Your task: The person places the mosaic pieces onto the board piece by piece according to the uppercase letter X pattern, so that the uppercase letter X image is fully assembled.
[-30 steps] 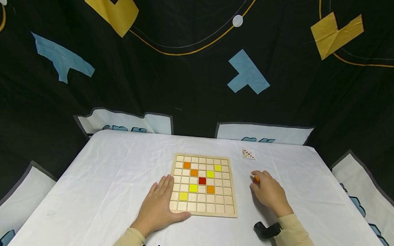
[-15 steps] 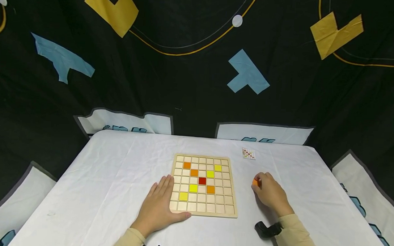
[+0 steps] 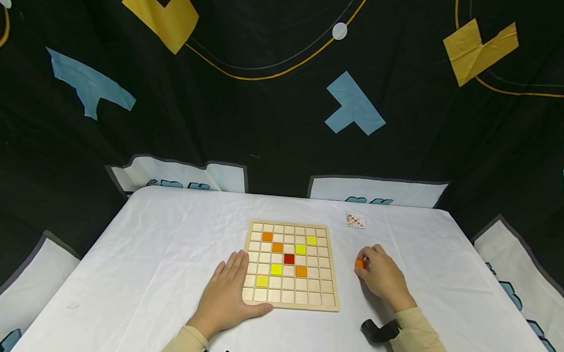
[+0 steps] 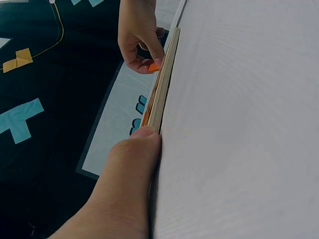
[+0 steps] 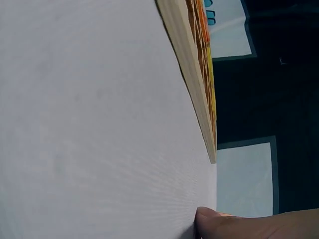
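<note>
A square wooden grid board lies on the white cloth, with orange, yellow and red square tiles in some cells. Along its left side rests my left hand, fingers straight, the thumb against the near edge; the left wrist view shows that thumb touching the board's side. To the right of the board, my right hand pinches a small orange tile between thumb and fingertips. In the right wrist view only the thumb shows well; the tile there is mostly hidden.
A small printed card with a coloured grid pattern lies beyond the board's far right corner. White cloth covers the table. Behind it hangs a black curtain with blue and yellow shapes.
The orange tile has turned in my right fingers, so that more of its face shows. My right hand has shifted slightly left towards the board. The left hand stays put.
</note>
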A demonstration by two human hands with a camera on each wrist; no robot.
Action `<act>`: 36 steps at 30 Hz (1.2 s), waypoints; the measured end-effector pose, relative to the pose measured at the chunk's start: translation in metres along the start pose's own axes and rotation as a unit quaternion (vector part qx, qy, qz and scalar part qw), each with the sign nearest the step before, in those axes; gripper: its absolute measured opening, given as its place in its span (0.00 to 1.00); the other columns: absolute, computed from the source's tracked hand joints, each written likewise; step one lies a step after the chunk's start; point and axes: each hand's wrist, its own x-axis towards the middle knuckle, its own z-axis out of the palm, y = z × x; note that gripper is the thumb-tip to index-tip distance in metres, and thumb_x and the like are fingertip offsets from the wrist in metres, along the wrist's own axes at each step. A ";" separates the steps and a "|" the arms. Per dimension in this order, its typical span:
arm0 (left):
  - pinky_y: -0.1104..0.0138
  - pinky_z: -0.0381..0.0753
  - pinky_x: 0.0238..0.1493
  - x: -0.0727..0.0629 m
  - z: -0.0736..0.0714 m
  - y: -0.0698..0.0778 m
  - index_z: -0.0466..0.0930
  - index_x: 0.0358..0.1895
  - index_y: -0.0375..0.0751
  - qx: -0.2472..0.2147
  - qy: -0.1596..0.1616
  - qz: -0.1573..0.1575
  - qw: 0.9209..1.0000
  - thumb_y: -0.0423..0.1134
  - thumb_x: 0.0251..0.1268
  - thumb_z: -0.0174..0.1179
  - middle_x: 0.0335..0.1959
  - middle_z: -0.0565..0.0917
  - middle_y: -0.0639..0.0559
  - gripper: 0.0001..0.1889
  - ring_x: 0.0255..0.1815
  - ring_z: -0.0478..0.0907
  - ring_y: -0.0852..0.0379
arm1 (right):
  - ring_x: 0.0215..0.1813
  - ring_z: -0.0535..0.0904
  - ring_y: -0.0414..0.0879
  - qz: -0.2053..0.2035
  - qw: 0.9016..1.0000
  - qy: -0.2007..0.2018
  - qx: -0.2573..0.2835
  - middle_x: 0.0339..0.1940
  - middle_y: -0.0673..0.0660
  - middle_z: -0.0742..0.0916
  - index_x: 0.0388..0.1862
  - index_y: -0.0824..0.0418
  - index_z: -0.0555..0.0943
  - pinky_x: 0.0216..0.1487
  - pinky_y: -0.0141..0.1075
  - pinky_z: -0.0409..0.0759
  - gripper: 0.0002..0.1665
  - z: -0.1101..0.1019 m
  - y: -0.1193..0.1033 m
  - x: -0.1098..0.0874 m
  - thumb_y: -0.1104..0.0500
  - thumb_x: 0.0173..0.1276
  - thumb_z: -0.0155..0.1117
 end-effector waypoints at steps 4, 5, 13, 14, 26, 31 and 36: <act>0.48 0.50 0.81 0.000 0.000 0.000 0.51 0.78 0.33 0.001 0.001 0.001 1.000 0.86 0.40 0.53 0.81 0.54 0.41 0.70 0.82 0.48 0.45 | 0.29 0.73 0.45 0.008 1.000 -0.008 0.022 0.29 0.50 0.81 0.38 0.55 0.77 0.29 0.36 0.68 0.12 0.000 -0.002 -0.002 0.58 0.61 0.73; 0.48 0.50 0.81 0.000 0.000 0.000 0.51 0.78 0.33 0.001 0.001 0.001 1.000 0.86 0.40 0.53 0.81 0.54 0.41 0.70 0.82 0.49 0.45 | 0.29 0.74 0.45 0.008 0.999 -0.008 0.030 0.29 0.50 0.82 0.38 0.54 0.77 0.29 0.36 0.68 0.12 0.000 -0.004 -0.002 0.57 0.62 0.73; 0.48 0.50 0.81 0.000 0.000 0.000 0.51 0.78 0.33 -0.003 0.005 0.000 1.000 0.86 0.40 0.54 0.80 0.54 0.41 0.70 0.82 0.49 0.44 | 0.29 0.74 0.41 -0.025 0.994 0.001 0.109 0.33 0.48 0.86 0.37 0.49 0.79 0.30 0.33 0.69 0.10 0.006 -0.032 -0.010 0.55 0.62 0.74; 0.48 0.50 0.81 0.000 0.001 0.000 0.51 0.78 0.32 -0.004 0.007 0.001 1.000 0.86 0.40 0.54 0.80 0.54 0.41 0.70 0.82 0.49 0.44 | 0.28 0.73 0.40 -0.031 0.992 -0.003 0.120 0.32 0.47 0.86 0.37 0.48 0.79 0.29 0.32 0.68 0.10 0.007 -0.037 -0.012 0.55 0.62 0.74; 0.48 0.50 0.81 0.000 0.002 -0.001 0.50 0.78 0.33 -0.005 0.013 0.002 1.000 0.85 0.39 0.56 0.81 0.54 0.41 0.71 0.82 0.49 0.45 | 0.28 0.72 0.34 -0.108 0.984 -0.051 0.135 0.26 0.37 0.80 0.35 0.43 0.79 0.33 0.28 0.70 0.09 0.027 -0.068 -0.027 0.53 0.62 0.73; 0.48 0.49 0.81 0.001 0.002 -0.001 0.48 0.79 0.34 -0.002 0.004 0.002 1.000 0.86 0.39 0.55 0.81 0.52 0.42 0.71 0.83 0.48 0.45 | 0.36 0.78 0.34 -0.119 0.984 -0.045 0.123 0.32 0.37 0.84 0.34 0.44 0.84 0.41 0.33 0.77 0.05 0.028 -0.069 -0.027 0.53 0.62 0.73; 0.49 0.50 0.81 0.001 0.002 -0.001 0.50 0.78 0.33 -0.001 0.008 0.002 1.000 0.86 0.39 0.55 0.81 0.54 0.42 0.71 0.83 0.48 0.45 | 0.39 0.79 0.35 -0.117 0.988 -0.021 0.095 0.38 0.40 0.86 0.41 0.48 0.88 0.41 0.33 0.77 0.10 0.029 -0.071 -0.027 0.52 0.60 0.75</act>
